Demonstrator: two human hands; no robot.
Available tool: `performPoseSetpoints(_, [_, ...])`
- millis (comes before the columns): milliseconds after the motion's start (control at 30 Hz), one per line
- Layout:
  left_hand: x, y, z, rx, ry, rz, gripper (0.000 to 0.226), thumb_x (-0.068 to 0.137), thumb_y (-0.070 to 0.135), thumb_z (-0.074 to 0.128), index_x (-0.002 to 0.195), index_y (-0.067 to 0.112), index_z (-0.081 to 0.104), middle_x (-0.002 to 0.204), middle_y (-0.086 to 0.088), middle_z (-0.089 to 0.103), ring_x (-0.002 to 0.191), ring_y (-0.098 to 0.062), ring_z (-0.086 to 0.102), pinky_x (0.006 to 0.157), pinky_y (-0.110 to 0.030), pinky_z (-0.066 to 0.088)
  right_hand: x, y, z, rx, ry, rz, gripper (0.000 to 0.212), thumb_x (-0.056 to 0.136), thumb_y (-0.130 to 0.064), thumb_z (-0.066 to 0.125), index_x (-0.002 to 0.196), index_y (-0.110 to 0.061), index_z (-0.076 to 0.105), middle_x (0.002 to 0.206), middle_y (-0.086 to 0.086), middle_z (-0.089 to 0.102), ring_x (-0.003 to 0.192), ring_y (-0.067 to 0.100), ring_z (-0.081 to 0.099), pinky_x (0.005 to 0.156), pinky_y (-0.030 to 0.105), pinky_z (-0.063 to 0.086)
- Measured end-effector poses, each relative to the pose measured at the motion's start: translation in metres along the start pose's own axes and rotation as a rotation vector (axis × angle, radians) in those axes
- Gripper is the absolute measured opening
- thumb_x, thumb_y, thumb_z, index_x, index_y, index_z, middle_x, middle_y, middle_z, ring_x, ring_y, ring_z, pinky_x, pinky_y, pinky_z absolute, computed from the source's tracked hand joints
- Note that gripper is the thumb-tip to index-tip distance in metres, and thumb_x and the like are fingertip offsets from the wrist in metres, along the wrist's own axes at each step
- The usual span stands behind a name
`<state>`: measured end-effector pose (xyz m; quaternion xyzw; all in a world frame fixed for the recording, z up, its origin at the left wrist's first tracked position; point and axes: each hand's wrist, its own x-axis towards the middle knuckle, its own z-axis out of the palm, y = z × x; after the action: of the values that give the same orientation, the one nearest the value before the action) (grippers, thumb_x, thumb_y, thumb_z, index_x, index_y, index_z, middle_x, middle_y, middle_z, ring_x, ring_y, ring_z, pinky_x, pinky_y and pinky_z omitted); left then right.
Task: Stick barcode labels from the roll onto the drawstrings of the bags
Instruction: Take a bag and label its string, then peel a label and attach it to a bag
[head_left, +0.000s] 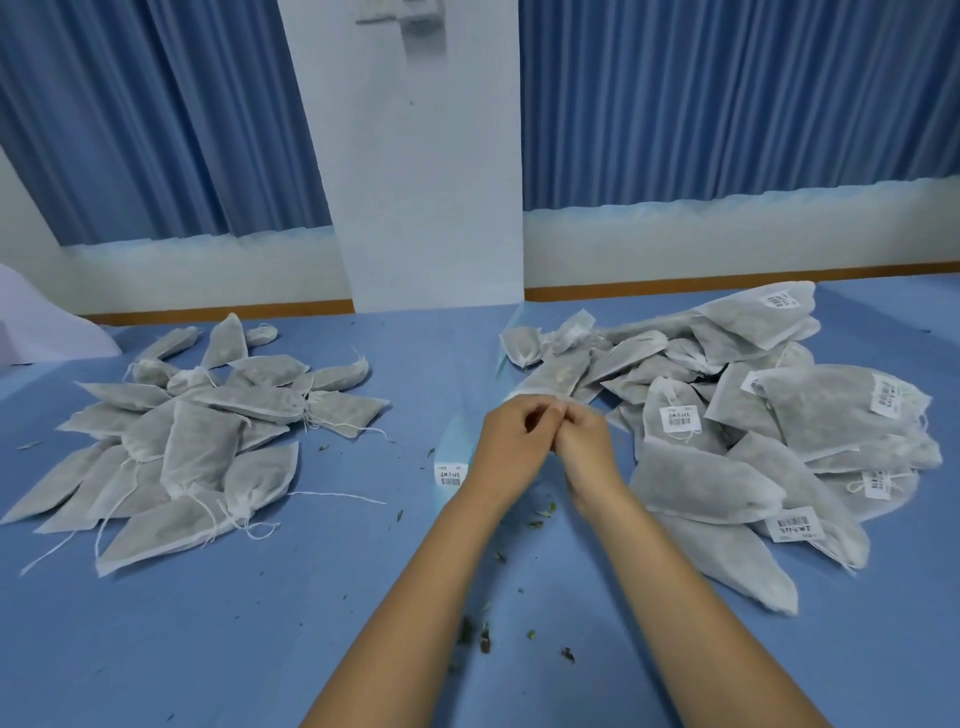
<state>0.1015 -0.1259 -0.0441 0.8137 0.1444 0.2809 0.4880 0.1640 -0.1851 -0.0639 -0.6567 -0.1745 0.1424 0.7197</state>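
On the left of the blue counter (260, 649) lies a heap of unlabelled bags (197, 441), drawstrings loose, likely waiting their turn. Nearer the centre the label strip (452, 447) runs within easy reach, one barcode label (449, 474) showing. Our left hand (511, 441) and right hand (587, 444) meet, fingers curled tip to tip; we cannot tell what they pinch. On the right, labelled bags (779, 415) pile up, seemingly finished.

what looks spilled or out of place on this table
Small green and brown leaf crumbs lie scattered on the blue table between and beside the forearms, probably filling that leaked out. A few more flecks sit around the left pile of bags. Nothing else looks damaged or askew.
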Motion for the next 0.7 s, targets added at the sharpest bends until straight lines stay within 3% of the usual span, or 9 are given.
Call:
performPoseSetpoints(100, [-0.003,-0.01,-0.016,0.023,0.147,0.053,0.014,0.092,0.008,0.061,0.094,0.01,0.074,0.086,0.007,0.07,0.076,0.007,0.061,0.074,-0.006,0.044,-0.015,-0.001,0.026,0.043,-0.082,-0.076,0.028,0.086,0.009,0.046,0.081,-0.008,0.068,0.073,0.001,0.069,0.065,0.001,0.064,0.058,0.013,0.047])
performPoseSetpoints(233, [-0.008,-0.038,-0.054,0.069,0.523,0.015,0.008,0.091,0.009,0.062,0.094,0.011,0.069,0.088,0.005,0.067,0.087,-0.011,0.064,0.073,-0.009,0.042,-0.03,0.007,0.06,-0.071,-0.208,-0.179,0.023,0.086,0.01,0.049,0.078,-0.007,0.062,0.064,0.001,0.06,0.054,0.005,0.055,0.058,0.017,0.045])
performPoseSetpoints(267, [-0.01,-0.051,-0.064,0.179,0.601,-0.014,0.011,0.092,0.01,0.06,0.099,0.011,0.068,0.096,0.002,0.066,0.096,-0.017,0.062,0.077,-0.013,0.04,-0.033,0.012,0.069,-0.141,-0.229,-0.225,0.025,0.085,0.009,0.05,0.076,-0.012,0.061,0.064,-0.002,0.058,0.054,0.005,0.052,0.058,0.017,0.043])
performPoseSetpoints(333, [-0.014,-0.08,-0.087,0.675,0.663,-0.141,0.024,0.092,0.011,0.053,0.115,0.012,0.062,0.123,-0.008,0.059,0.118,-0.029,0.05,0.095,-0.03,0.037,-0.039,0.02,0.085,-0.292,-0.249,-0.331,0.025,0.082,0.007,0.052,0.075,-0.015,0.061,0.065,-0.005,0.056,0.056,0.006,0.048,0.059,0.017,0.042])
performPoseSetpoints(400, [-0.019,-0.106,-0.108,1.093,0.557,-0.42,0.038,0.097,0.014,0.043,0.135,0.017,0.046,0.151,-0.017,0.034,0.14,-0.038,0.028,0.113,-0.051,0.021,-0.044,0.028,0.097,-0.413,-0.287,-0.432,0.018,0.081,0.004,0.055,0.077,-0.013,0.062,0.063,-0.006,0.053,0.055,0.006,0.043,0.059,0.018,0.04])
performPoseSetpoints(433, [-0.021,-0.115,-0.119,1.154,0.491,-0.575,0.043,0.1,0.016,0.039,0.143,0.019,0.037,0.157,-0.021,0.02,0.144,-0.042,0.017,0.116,-0.056,0.014,-0.045,0.031,0.101,-0.466,-0.309,-0.479,0.015,0.081,0.002,0.056,0.08,-0.011,0.062,0.063,-0.005,0.052,0.056,0.008,0.044,0.06,0.019,0.04])
performPoseSetpoints(500, [-0.023,-0.13,-0.135,1.119,0.427,-0.771,0.048,0.102,0.02,0.037,0.15,0.021,0.027,0.159,-0.026,0.006,0.143,-0.05,0.013,0.115,-0.058,0.013,-0.048,0.037,0.105,-0.566,-0.349,-0.559,0.011,0.083,-0.002,0.055,0.085,-0.01,0.062,0.069,-0.005,0.053,0.06,0.007,0.046,0.063,0.022,0.042])
performPoseSetpoints(567, [-0.025,-0.137,-0.147,1.104,0.408,-0.815,0.043,0.103,0.019,0.035,0.146,0.025,0.035,0.155,-0.027,0.015,0.135,-0.048,0.03,0.11,-0.049,0.028,-0.05,0.044,0.106,-0.646,-0.403,-0.593,0.01,0.086,-0.005,0.054,0.089,-0.01,0.061,0.075,-0.008,0.053,0.064,0.006,0.046,0.067,0.026,0.043])
performPoseSetpoints(700, [-0.03,-0.137,-0.151,0.887,0.541,-0.555,0.034,0.099,0.011,0.047,0.13,0.02,0.057,0.127,-0.02,0.046,0.106,-0.037,0.053,0.087,-0.037,0.041,-0.055,0.054,0.105,-0.766,-0.455,-0.595,0.011,0.091,-0.01,0.053,0.099,-0.01,0.06,0.089,-0.007,0.055,0.079,0.005,0.047,0.075,0.024,0.044])
